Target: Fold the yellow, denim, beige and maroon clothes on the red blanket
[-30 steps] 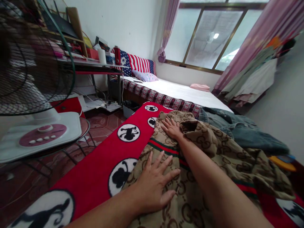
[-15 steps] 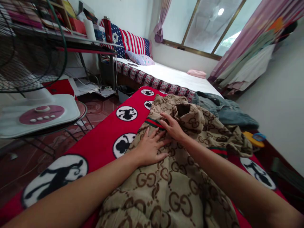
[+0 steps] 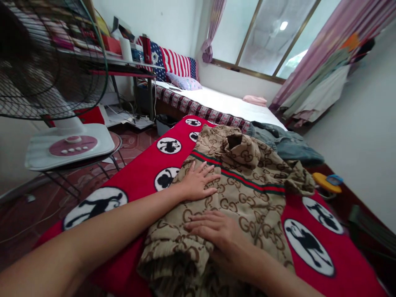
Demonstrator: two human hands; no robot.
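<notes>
A tan patterned garment point(image 3: 244, 181) with a red and green stripe lies spread on a red blanket point(image 3: 142, 173) with round black-and-white prints. My left hand point(image 3: 196, 181) lies flat on the garment's left part, fingers spread and open. Nearer to me, my right hand point(image 3: 213, 229) rests palm down on the bunched lower part of the garment, fingers stretched to the left. Neither hand holds anything.
A standing fan point(image 3: 52, 78) on a white base point(image 3: 69, 146) is at the left. Blue denim clothing point(image 3: 284, 142) lies beyond the garment. Behind are a bed point(image 3: 225, 103), a cluttered desk point(image 3: 123, 62), a window point(image 3: 266, 37) and a yellow object point(image 3: 326, 183) at the right.
My right hand has drawn back from the stripe to the garment's near part. The left hand stays flat on the left side. The garment lies flatter, with its stripe showing fully.
</notes>
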